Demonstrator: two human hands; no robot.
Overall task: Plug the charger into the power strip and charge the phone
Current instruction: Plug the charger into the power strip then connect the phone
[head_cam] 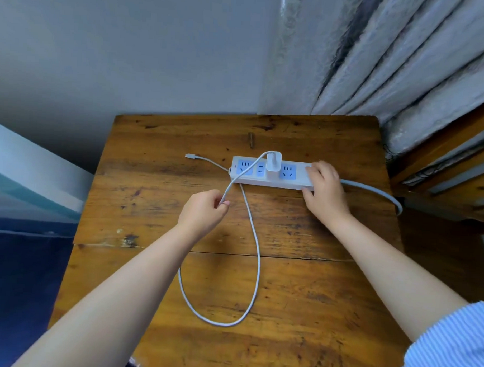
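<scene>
A white power strip (pixel 263 178) with blue sockets lies across the far half of the wooden table (pixel 300 295). A white charger (pixel 273 164) stands plugged into its middle socket. The charger's white cable (pixel 256 255) arcs from the charger down to my left hand (pixel 204 213), which pinches it, then loops over the table and back under the strip's left end. Its free connector (pixel 189 155) rests left of the strip. My right hand (pixel 324 187) lies on the strip's right end, gripping it. No phone is in view.
The strip's grey power cord (pixel 377 192) runs off the table's right edge. A grey curtain (pixel 390 65) hangs behind, above wooden furniture (pixel 455 168) at the right. A blue and white surface (pixel 29 203) lies to the left. A small dark peg (pixel 251 139) lies near the back.
</scene>
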